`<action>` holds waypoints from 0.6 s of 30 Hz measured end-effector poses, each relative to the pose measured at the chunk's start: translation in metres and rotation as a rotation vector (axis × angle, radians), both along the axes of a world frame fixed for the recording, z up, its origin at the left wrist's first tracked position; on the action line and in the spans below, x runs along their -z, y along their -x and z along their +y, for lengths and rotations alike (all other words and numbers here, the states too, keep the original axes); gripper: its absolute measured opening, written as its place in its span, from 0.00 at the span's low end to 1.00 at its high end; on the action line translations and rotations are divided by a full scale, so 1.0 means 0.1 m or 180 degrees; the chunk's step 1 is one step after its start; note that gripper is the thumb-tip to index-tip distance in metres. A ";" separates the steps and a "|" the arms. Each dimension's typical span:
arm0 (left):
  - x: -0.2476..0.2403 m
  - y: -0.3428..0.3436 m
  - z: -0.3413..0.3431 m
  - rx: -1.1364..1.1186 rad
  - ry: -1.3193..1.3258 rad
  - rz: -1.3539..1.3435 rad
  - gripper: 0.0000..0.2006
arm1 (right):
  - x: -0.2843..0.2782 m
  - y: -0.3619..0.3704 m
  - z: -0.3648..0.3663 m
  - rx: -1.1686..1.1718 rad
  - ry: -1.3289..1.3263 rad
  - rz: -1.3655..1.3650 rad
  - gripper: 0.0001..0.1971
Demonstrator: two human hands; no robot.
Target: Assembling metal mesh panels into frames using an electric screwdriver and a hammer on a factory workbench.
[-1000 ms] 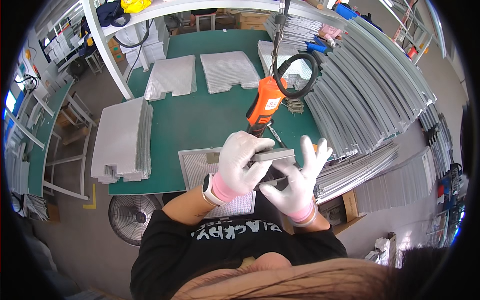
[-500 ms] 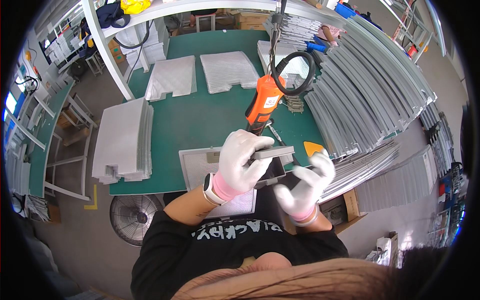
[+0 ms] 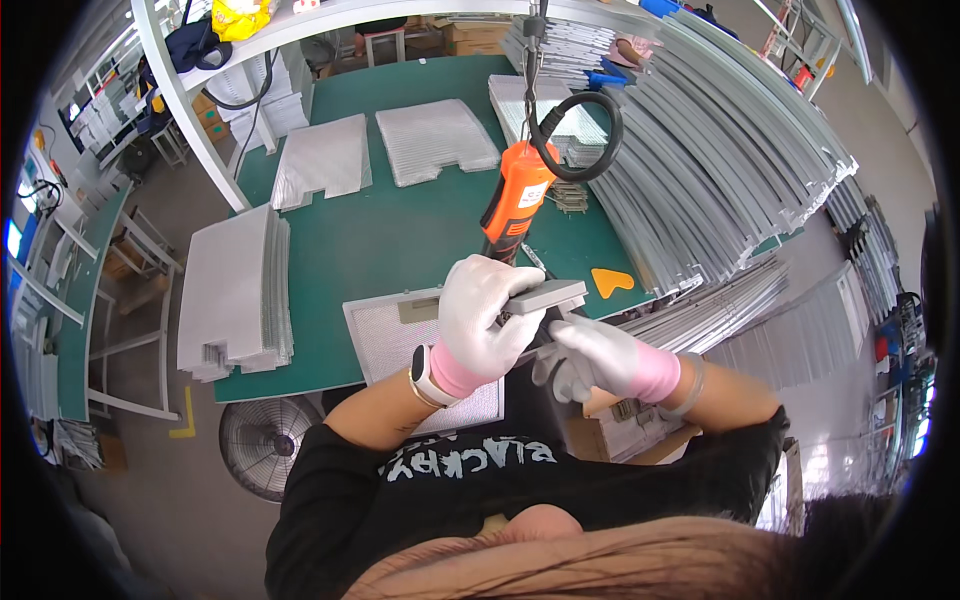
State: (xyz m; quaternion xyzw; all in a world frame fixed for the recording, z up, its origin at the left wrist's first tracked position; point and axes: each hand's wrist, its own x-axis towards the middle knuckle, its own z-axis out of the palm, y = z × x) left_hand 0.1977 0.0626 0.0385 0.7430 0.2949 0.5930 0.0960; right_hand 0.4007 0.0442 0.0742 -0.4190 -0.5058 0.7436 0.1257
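My left hand [image 3: 482, 315], in a white glove with a pink cuff, is closed around a flat grey bar-shaped piece [image 3: 550, 296]. It is held above the near edge of the green table. Just right of it and lower, my right hand [image 3: 602, 358], gloved the same way, is at a dark box-like object beneath the grey piece. Its fingers curl down; what they hold is hidden. Under my left wrist lies a framed mesh panel [image 3: 375, 328], reaching over the table edge. An orange power screwdriver [image 3: 520, 197] hangs upright just beyond my left hand.
The green table [image 3: 345, 240] carries a stack of pale panels [image 3: 230, 290] at left and two wrapped stacks farther back. Long grey profiles [image 3: 710, 170] are piled at right. A yellow-orange plate [image 3: 611, 282] lies near my right hand. A floor fan [image 3: 270, 445] stands below left.
My right hand has moved in left and down, from open beside the grey piece to curled at the dark object. My left hand still grips the grey piece. The view has shifted slightly.
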 end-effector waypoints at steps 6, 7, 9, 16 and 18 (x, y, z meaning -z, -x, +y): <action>0.14 -0.01 0.04 0.0153 -0.0196 -0.0238 0.13 | -0.07 0.13 0.15 -0.0102 0.0169 -0.0150 0.16; 0.17 -0.03 0.04 0.0264 -0.0127 -0.0447 0.15 | -0.10 0.14 0.15 -0.0255 0.0053 -0.0192 0.14; 0.22 -0.05 0.02 0.0376 -0.0041 -0.0653 0.17 | -0.14 0.18 0.17 -0.0201 0.0157 -0.0162 0.10; 0.19 -0.05 0.05 0.0708 -0.0018 -0.0840 0.24 | -0.14 0.27 0.29 -0.0192 -0.0167 -0.0091 0.06; 0.18 -0.06 0.04 0.0722 -0.0057 -0.0738 0.25 | -0.14 0.28 0.34 -0.0452 -0.0414 -0.0192 0.07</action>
